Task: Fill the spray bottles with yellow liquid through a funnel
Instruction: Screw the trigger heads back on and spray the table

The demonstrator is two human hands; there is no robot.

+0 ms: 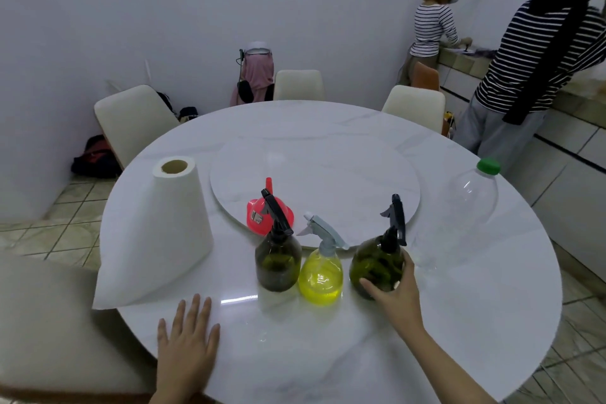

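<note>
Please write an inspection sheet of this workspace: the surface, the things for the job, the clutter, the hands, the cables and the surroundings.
Surface: round white marble table with a raised turntable in the middle; looks dry.
Job's things: three spray bottles upright in a row, all capped: left dark bottle, clear bottle holding yellow liquid, right dark bottle. Red funnel stands mouth down behind them. Clear plastic bottle with green cap looks empty.
Clutter: paper towel roll, upright at the left.
Hands: left hand flat on the table; right hand wrapped on the right dark bottle.
Cables: nothing seen.
Surroundings: cream chairs, bags on the floor, two persons at a counter.
</note>
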